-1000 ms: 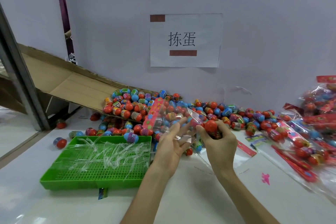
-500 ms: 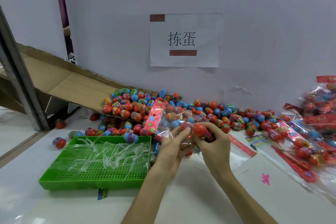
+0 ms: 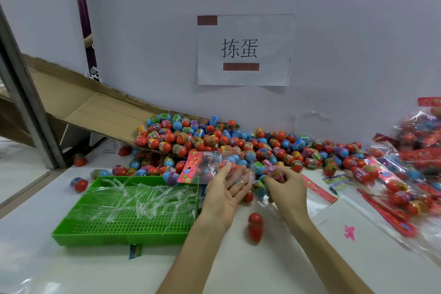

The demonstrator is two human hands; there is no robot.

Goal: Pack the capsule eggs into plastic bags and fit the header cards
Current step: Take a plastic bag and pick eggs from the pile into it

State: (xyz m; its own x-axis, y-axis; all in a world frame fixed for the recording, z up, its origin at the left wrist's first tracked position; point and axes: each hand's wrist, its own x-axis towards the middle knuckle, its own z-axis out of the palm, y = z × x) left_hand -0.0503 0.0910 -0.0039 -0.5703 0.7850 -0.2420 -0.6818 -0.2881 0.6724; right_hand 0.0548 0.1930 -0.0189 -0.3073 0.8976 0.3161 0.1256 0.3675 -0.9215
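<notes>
My left hand (image 3: 226, 192) is palm up at the centre and holds a clear plastic bag (image 3: 214, 166) with a few capsule eggs inside. The bag's pink header strip (image 3: 190, 166) points left over the tray. Just right of the bag's mouth, my right hand (image 3: 287, 190) grips a purple-banded capsule egg (image 3: 274, 172). A red capsule egg (image 3: 255, 227) shows blurred on the white table below my hands. A big pile of loose capsule eggs (image 3: 214, 138) lies behind, at the foot of the wall.
A green perforated tray (image 3: 124, 234) with clear plastic strips sits at the left. A cardboard chute (image 3: 100, 112) slopes down into the pile. Filled bags with red cards (image 3: 405, 174) are heaped at the right. Pink strips (image 3: 318, 190) lie beside my right hand.
My hands moved apart slightly. The red egg that my right hand held at the bag's mouth is now down on the table, blurred. My left hand has turned palm up.
</notes>
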